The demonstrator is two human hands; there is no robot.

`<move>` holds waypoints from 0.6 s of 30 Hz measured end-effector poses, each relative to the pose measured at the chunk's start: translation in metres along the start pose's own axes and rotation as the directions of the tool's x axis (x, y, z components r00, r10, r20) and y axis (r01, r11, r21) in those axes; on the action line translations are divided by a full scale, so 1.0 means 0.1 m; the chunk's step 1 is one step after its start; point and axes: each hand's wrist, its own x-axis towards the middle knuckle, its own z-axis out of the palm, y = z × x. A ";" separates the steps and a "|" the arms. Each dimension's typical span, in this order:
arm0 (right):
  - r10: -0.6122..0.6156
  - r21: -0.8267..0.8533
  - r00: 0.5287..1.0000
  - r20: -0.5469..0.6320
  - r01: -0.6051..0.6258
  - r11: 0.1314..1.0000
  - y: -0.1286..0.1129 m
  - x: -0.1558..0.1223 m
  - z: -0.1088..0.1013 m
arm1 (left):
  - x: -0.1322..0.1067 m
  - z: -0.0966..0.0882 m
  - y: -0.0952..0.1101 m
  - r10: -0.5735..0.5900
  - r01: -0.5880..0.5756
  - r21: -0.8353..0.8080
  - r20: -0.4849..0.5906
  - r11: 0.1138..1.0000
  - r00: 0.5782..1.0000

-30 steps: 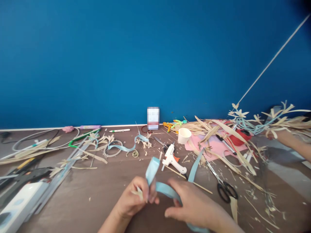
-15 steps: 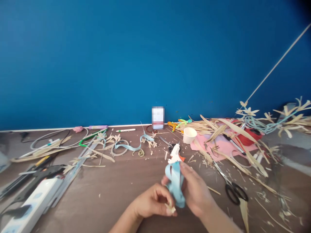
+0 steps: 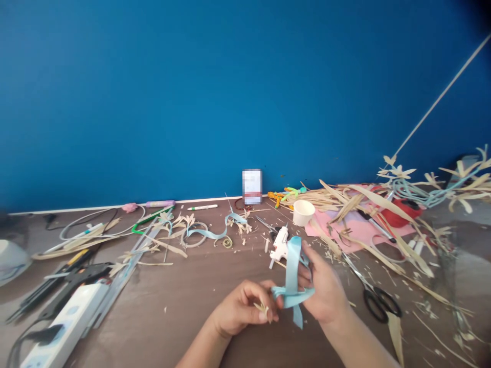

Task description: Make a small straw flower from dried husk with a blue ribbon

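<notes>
My left hand (image 3: pixel 245 307) is closed, pinching a small cream flower (image 3: pixel 261 308) that looks made of dried husk strips. Its far fingers reach to the edge of a light blue ribbon (image 3: pixel 292 268). The ribbon is looped and crossed over itself, with one tail hanging down. My right hand (image 3: pixel 328 289) is closed around the ribbon loops from the right, its fingers partly hidden behind them. Just beyond the ribbon a white glue gun (image 3: pixel 280 244) lies on the brown table (image 3: pixel 184 299).
Black-handled scissors (image 3: pixel 378 301) lie to the right among dried husk strips (image 3: pixel 345 204) and pink sheets (image 3: pixel 356 240). A white paper cup (image 3: pixel 303 212) stands behind the glue gun. At left are a power strip (image 3: pixel 67 327), a black glue gun (image 3: pixel 79 281) and a clear ruler (image 3: pixel 126 266).
The ribbon has turned in my right hand, so its crossed loops and a hanging tail now show. My right hand has shifted right, while my left keeps its pinch on the flower. The view has shifted slightly.
</notes>
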 end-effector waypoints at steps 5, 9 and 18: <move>-0.001 -0.098 1.000 -0.001 0.001 0.995 0.11 -0.09 -0.08 | 0.00 -0.01 -0.02 0.022 -0.023 -0.033 -0.010 0.999 1.000; 0.014 -0.232 0.994 0.107 0.012 0.973 0.19 -0.14 -0.16 | 0.00 0.00 -0.03 0.015 -0.015 -0.041 -0.001 0.999 1.000; 0.004 -0.545 0.962 0.273 0.151 0.824 0.21 -0.25 -0.23 | -0.01 -0.06 -0.02 0.083 -0.093 -0.154 -0.070 0.984 0.994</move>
